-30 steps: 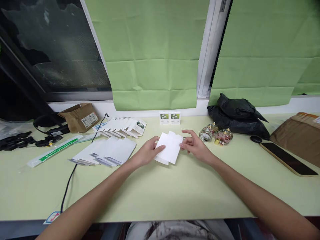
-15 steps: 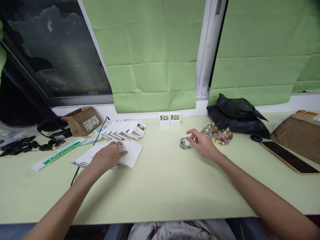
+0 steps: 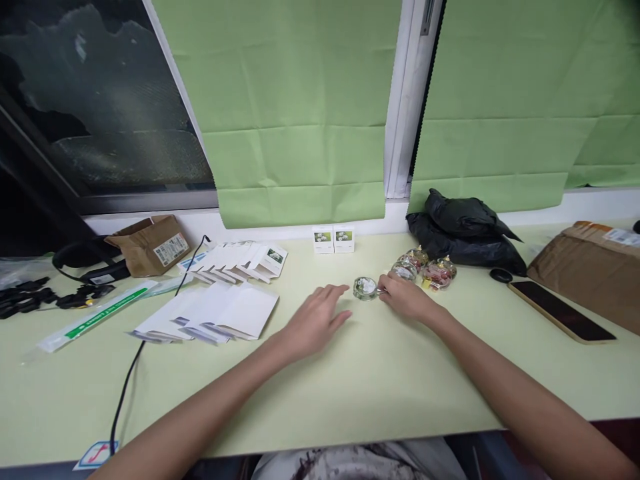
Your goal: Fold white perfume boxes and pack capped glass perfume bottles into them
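A small clear glass ornament (image 3: 365, 287) with white bits inside lies on the pale green table (image 3: 350, 387). My right hand (image 3: 406, 297) is at its right side, fingertips pinched on its small end. My left hand (image 3: 314, 321) hovers just left of it, fingers stretched out and holding nothing. A fan of flat white envelopes (image 3: 215, 315) lies to the left of my left hand. Behind it is a second row of white cards (image 3: 240, 259), one with a flower picture.
Several more glass ornaments (image 3: 425, 268) sit beside a black plastic bag (image 3: 463, 227). Two small white boxes (image 3: 333, 239) stand at the wall. A phone (image 3: 560, 310) and brown parcel (image 3: 590, 263) lie right. A black cable (image 3: 131, 373), headphones (image 3: 80, 257) and a torn cardboard box (image 3: 150, 243) are left.
My left hand laid the white envelope onto the pile at left, then came back right toward the ornament. My right hand moved onto the glass ornament and pinched its end.
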The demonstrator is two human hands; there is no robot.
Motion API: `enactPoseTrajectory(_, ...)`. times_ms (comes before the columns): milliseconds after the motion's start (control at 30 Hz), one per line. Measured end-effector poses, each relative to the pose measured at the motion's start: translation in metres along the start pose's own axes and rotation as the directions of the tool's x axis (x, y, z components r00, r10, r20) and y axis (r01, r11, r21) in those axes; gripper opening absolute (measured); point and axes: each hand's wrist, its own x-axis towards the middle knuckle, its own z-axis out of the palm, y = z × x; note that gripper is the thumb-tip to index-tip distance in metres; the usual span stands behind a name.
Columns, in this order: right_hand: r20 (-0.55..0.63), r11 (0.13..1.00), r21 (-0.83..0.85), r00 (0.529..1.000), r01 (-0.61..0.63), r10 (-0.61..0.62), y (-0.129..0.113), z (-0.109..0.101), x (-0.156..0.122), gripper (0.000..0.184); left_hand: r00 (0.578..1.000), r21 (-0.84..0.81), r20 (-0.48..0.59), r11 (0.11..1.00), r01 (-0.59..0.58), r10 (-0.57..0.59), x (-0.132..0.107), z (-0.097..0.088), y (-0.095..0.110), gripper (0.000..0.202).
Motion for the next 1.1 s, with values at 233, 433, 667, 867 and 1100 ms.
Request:
enactPoseTrajectory(233, -0.12, 0.987, 0.15, 0.992, 0.052, -0.034, -0.002, -0.011, 0.002, 0.011, 0.99, -0.084, 0.137, 0.996, -0.02, 0.031, 0.062, 0.042, -0.022, 0.071)
enactPoseTrajectory(433, -0.28, 0.867, 0.429, 0.95, 0.254, -0.14, -0.021, -0.017, 0.001, 0.014, 0.99, -0.197, 0.14, 0.979, 0.043, -0.015, 0.05, 0.04, -0.032, 0.075)
enactPoseTrajectory(667, -0.274, 0.747, 0.535, 0.917, 0.396, -0.29, -0.045, -0.018, -0.009, 0.026, 0.993, -0.29, 0.052, 0.95, 0.116, -0.105, 0.036, 0.036, -0.032, 0.05)
enactPoseTrajectory(867, -0.313, 0.784, 0.485, 0.914, 0.387, -0.258, -0.045, -0.003, -0.003, 0.014, 0.994, -0.234, 0.067, 0.967, 0.103, -0.09, 0.032, 0.033, -0.027, 0.035)
enactPoseTrajectory(1100, -0.414, 0.707, 0.602, 0.902, 0.37, -0.12, -0.042, -0.03, 0.004, 0.016, 0.995, -0.196, 0.047, 0.976, 0.099, -0.091, 0.028, 0.036, -0.028, 0.036)
